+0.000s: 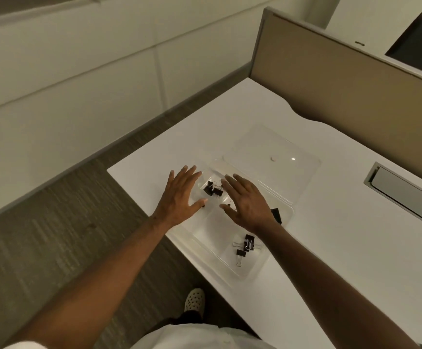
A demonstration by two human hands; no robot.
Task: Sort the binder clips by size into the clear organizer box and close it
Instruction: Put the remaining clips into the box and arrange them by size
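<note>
Your left hand (179, 195) is spread flat, fingers straight, over the left edge of the clear organizer box (220, 263); its grip is wide open w/ nothing in it. Thumb tip sits just beside a small dark bit at the box wall, can't tell what it is. Your right hand (245, 200) is also splayed, fingers straight, hovering over the middle of the box, grip open and holding nothing. Can't tell if either palm actually touches the plastic.

The box lies on the white table (330, 248) near its front-left corner, base toward you, lid (275, 152) swung fully open and lying flat on the far side, w/ a small round white spot near its center. The box is not closed.

Black binder clips are in diff. compartments: a small cluster (213, 189) between your two hands in the far-left section; a second group (246, 244) w/ silver wire handles showing in the near-right section, below your right wrist; one larger clip (276, 215) partly hidden behind your right wrist at the right side of the box.

Rest: tan cubicle partition (343, 91) runs along the table's far edge, a grey cable-tray flap (403, 195) is set into the table at right, and grey carpet (66, 235) is at left. A white perforated shoe (194, 299) shows below the table edge.
</note>
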